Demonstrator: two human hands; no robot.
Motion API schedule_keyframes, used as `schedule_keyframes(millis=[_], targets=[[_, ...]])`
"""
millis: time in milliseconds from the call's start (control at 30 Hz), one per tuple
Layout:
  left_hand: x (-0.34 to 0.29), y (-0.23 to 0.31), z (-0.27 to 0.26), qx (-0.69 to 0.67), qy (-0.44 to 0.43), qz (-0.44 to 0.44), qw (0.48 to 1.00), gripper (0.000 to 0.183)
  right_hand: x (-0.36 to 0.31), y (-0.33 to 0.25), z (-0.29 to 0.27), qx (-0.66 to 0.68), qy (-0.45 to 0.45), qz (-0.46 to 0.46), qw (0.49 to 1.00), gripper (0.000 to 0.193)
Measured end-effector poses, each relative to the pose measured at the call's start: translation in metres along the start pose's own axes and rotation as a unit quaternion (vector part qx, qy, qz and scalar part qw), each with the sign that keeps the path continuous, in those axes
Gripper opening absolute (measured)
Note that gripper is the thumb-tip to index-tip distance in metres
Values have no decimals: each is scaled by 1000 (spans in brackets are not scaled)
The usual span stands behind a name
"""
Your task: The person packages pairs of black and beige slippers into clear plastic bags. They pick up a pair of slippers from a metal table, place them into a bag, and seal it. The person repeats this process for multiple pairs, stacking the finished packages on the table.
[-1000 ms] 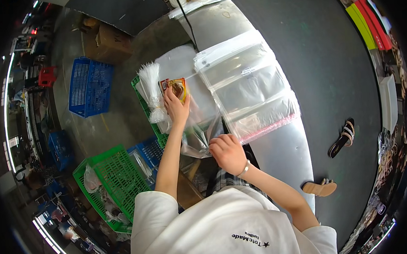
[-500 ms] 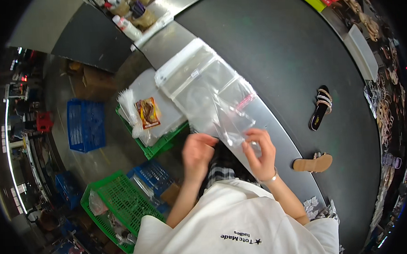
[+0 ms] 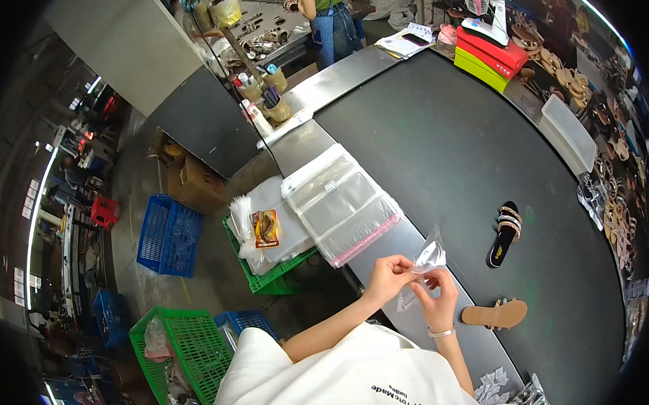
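Observation:
Both of my hands pinch one clear plastic bag (image 3: 429,254) over the steel edge of the work table. My left hand (image 3: 390,278) grips it from the left, and my right hand (image 3: 437,296), with a band at the wrist, grips it close beside. Part of the bag hangs crumpled below my fingers. Left of my hands lies a stack of clear plastic bags (image 3: 339,209) with a pink strip along its near edge. To the right, on the dark belt, are a black-soled sandal (image 3: 505,234) standing upright and a tan-soled sandal (image 3: 494,314) turned sole up.
A green crate (image 3: 259,278) beside the table bears plastic sheets and a red-yellow packet (image 3: 265,228). Blue baskets (image 3: 168,235) and another green crate (image 3: 193,346) stand left. Red and green boxes (image 3: 488,54), a fan (image 3: 493,10) and a white tray (image 3: 568,134) line the far side. A co-worker (image 3: 331,21) stands beyond.
One bag has come away from the stack, which now lies flat. My left hand has moved right to meet my right hand at the bag. The view has tilted up, showing the co-worker.

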State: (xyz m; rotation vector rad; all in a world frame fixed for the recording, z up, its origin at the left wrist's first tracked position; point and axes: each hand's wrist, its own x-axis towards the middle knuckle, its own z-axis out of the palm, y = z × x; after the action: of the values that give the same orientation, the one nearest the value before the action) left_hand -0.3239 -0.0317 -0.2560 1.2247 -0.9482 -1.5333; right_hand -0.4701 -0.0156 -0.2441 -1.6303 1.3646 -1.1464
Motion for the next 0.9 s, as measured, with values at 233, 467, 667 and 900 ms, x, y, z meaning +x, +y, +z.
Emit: schedule_keyframes(millis=[233,467,667,900], targets=[[3,-23,28,-104,-72,-76,989,21,-20,28,-30,125,62,130,982,10],[7,-16,51,5,-25,31,999,22,-39,52,-63,273,174,194,926,15],[14,-24,61,217,-159,170,948,13,-56,53,-72,110,191,122,968,15],[15,-36,81,183,-184,-3,966,19,-59,47,-69,-64,175,93,978,27]])
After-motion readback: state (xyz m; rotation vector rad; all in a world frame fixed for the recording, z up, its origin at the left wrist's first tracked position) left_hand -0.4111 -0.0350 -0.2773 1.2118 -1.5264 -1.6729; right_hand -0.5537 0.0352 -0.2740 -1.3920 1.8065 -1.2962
